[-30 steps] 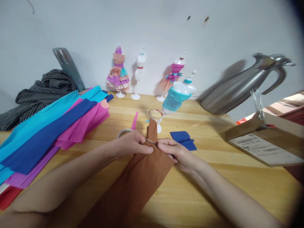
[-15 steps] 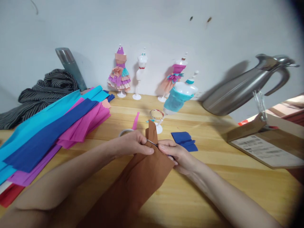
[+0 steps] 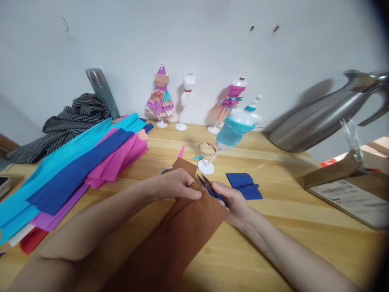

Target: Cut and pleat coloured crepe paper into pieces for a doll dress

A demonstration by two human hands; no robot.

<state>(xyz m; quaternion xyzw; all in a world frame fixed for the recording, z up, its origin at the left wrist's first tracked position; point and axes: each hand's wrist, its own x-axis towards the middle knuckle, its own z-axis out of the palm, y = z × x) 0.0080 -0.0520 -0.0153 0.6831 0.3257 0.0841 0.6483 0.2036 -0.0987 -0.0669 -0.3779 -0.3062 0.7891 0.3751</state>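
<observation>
My left hand (image 3: 179, 187) pinches a sheet of brown crepe paper (image 3: 182, 231) near its top, its fingers closed over the paper. In my right hand (image 3: 232, 200) are small blue-handled thread snips (image 3: 209, 186), their two blades apart and pointing up and left, close to the sheet's edge. A brown paper flap (image 3: 184, 166) sticks out beyond my left hand. Just past the hands a small mannequin (image 3: 232, 132) wrapped in turquoise paper stands tilted in view on its white base. A folded dark blue piece of paper (image 3: 244, 186) lies to the right of the snips.
Coloured crepe paper sheets (image 3: 82, 170) are heaped on the left beside a striped cloth (image 3: 75, 117) and a flask (image 3: 103, 91). Several dressed mannequins (image 3: 161, 97) line the wall. A steel jug (image 3: 316, 113) and a cardboard box (image 3: 349, 186) occupy the right. A tape roll (image 3: 165, 170) is partly hidden.
The snips' blades, earlier across the brown paper strip, have come back and now stand apart. The strip's upper part has swung left and lies flatter. The view has shifted slightly left.
</observation>
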